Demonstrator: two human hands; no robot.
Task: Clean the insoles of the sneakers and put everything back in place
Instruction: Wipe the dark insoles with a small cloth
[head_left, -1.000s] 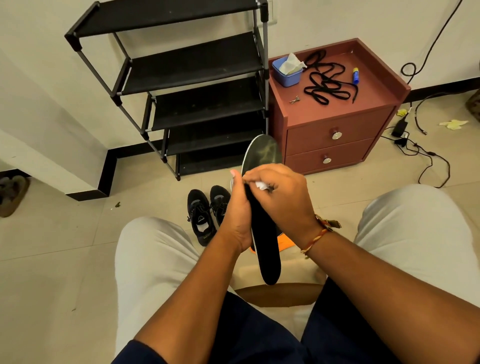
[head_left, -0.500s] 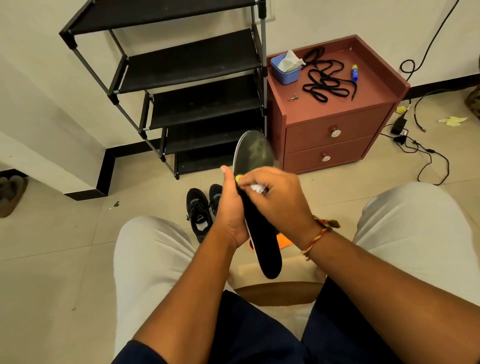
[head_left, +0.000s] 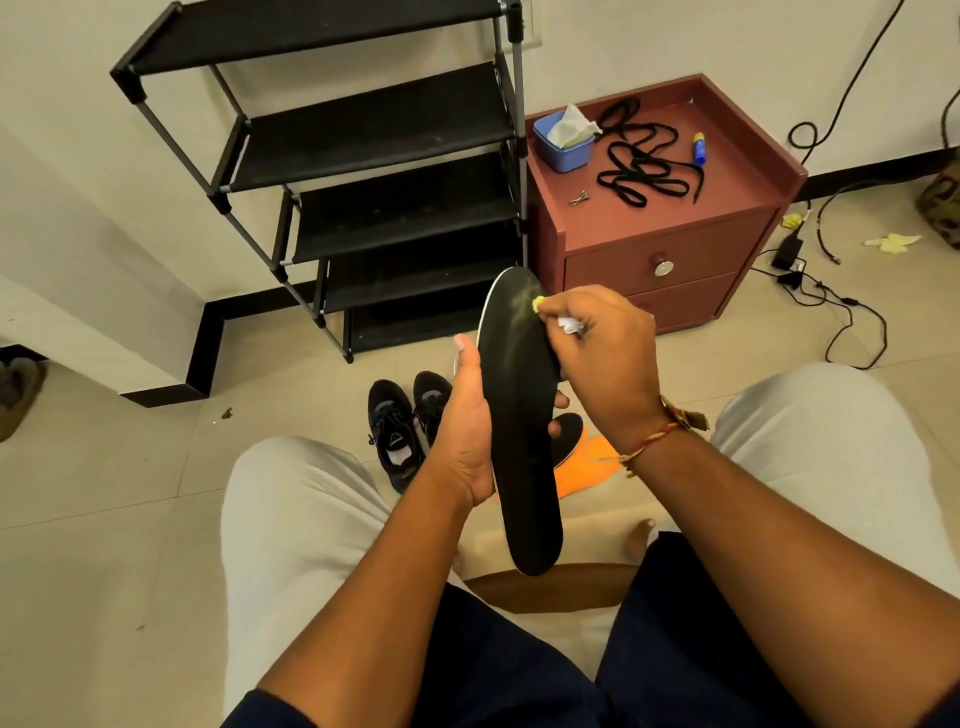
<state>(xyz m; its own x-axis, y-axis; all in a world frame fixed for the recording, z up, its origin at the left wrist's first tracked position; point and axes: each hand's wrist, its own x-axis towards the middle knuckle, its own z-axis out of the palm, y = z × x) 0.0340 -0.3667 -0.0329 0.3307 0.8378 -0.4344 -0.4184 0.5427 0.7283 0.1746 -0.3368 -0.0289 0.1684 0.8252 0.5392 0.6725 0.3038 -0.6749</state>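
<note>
My left hand (head_left: 465, 426) grips a long black insole (head_left: 522, 415) around its middle, toe end up and tilted away from me. My right hand (head_left: 597, 345) pinches a small white and yellow wipe (head_left: 540, 303) against the insole's upper right edge, where a pale smear shows. A pair of black sneakers (head_left: 402, 428) stands on the floor just left of my left hand. A second insole (head_left: 569, 434) lies on the floor behind my right wrist, over something orange (head_left: 587, 462).
A black shoe rack (head_left: 374, 171) stands against the wall. Beside it a red-brown drawer cabinet (head_left: 670, 244) carries a blue tub of tissues (head_left: 563, 137), black laces (head_left: 641, 166) and a small blue tube (head_left: 700, 147). Cables and a charger (head_left: 800, 270) trail on the floor at right.
My right hand has slid with the wipe from the insole's middle up to its toe end. The left hand's grip has turned the insole's face more toward me.
</note>
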